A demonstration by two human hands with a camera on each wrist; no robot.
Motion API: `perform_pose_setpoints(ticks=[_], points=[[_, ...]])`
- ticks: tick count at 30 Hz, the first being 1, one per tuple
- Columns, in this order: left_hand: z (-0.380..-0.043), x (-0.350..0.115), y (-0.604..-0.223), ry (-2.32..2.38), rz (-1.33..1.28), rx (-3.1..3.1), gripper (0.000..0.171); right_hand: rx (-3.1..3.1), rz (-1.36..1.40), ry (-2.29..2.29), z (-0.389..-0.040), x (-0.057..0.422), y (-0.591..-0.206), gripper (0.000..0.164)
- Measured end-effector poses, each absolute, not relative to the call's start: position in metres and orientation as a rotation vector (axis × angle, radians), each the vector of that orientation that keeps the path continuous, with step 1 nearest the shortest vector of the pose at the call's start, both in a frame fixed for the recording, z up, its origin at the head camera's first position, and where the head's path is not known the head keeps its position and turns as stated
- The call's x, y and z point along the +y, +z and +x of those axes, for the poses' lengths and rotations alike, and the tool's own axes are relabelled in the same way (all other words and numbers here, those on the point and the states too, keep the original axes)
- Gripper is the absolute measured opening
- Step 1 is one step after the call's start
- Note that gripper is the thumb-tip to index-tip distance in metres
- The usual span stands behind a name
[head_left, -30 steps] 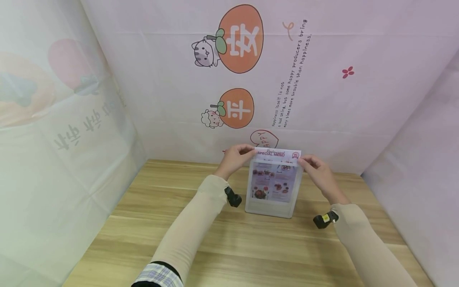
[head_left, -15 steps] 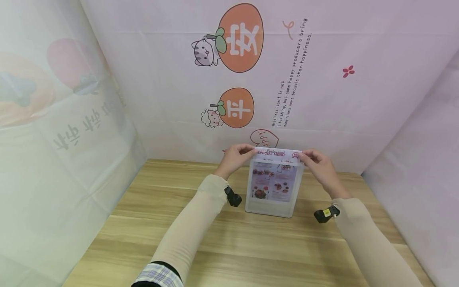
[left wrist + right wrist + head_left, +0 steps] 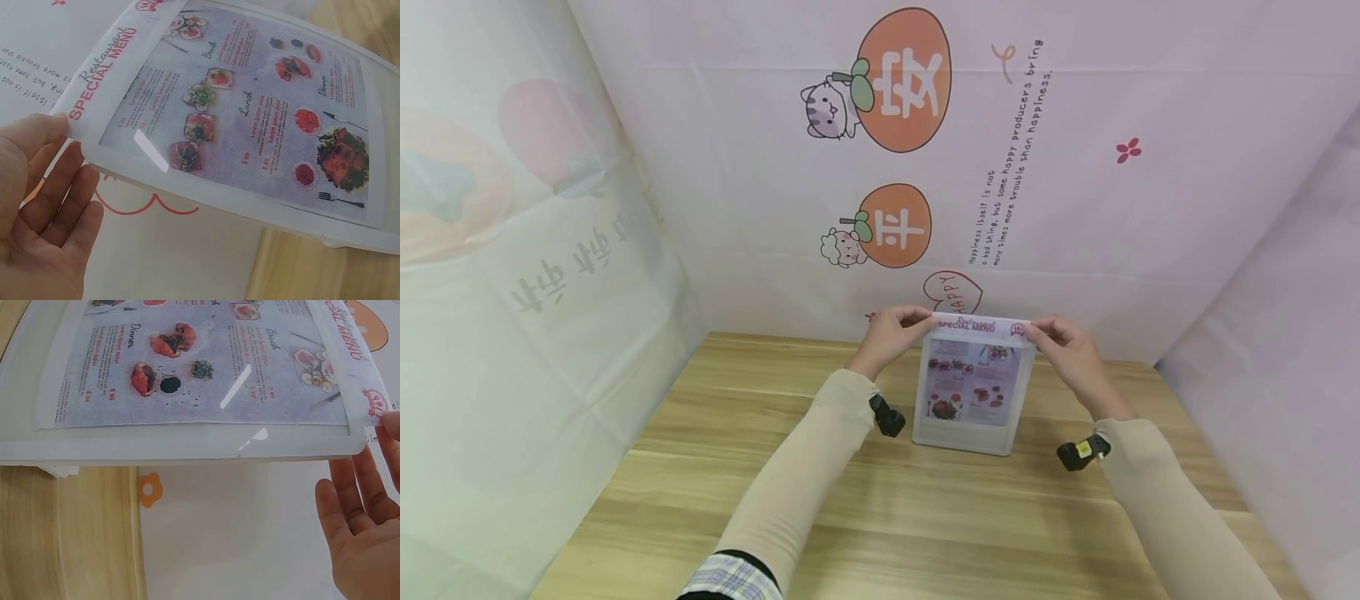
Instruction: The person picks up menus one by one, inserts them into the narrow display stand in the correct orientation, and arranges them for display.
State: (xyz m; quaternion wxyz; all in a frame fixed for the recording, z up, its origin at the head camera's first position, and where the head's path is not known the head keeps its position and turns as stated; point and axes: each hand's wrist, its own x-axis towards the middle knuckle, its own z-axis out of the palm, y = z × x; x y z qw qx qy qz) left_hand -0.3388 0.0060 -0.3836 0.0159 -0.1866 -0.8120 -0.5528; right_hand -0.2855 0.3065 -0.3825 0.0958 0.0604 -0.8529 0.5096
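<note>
A white-framed menu holder [image 3: 962, 436] stands upright on the wooden table, near the back wall. Inside it sits a printed menu sheet [image 3: 973, 383], whose top strip reading "SPECIAL MENU" sticks out above the frame. My left hand [image 3: 891, 335] pinches the sheet's top left corner between thumb and forefinger, its other fingers loosely bent in the left wrist view. At the top right corner, beside the red emblem, my right hand [image 3: 1070, 354] pinches the sheet too. In the right wrist view, the sheet's lower edge [image 3: 81, 425] shows through the clear front, above the frame's bottom border.
The wooden table [image 3: 880, 517] runs back to a white printed cloth wall [image 3: 760, 208] right behind the holder. More cloth hangs on the left side [image 3: 512, 358] and the right side [image 3: 1262, 358]. A small black camera [image 3: 887, 417] is strapped at my left wrist.
The menu sheet has slid slightly down into the holder, so less of its top strip sticks out. My right hand has shifted a little up and right along the sheet's corner.
</note>
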Motion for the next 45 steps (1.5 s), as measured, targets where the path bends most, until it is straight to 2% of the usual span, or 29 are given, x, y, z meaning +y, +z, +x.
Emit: perform_pose_setpoints(ticks=[23, 38, 45], points=[[-0.337, 0.007, -0.392, -1.766, -0.570, -2.527, 0.026, -2.512, 0.187, 1.535, -0.283, 0.307, -0.391, 0.049], [-0.336, 0.017, -0.380, -1.816, -0.554, -2.505, 0.023, -2.588, 0.166, 1.498, -0.289, 0.302, -0.376, 0.065], [-0.337, 0.026, -0.377, -1.794, -0.530, -2.488, 0.033, -2.557, 0.129, 1.513, -0.294, 0.293, -0.371, 0.064]])
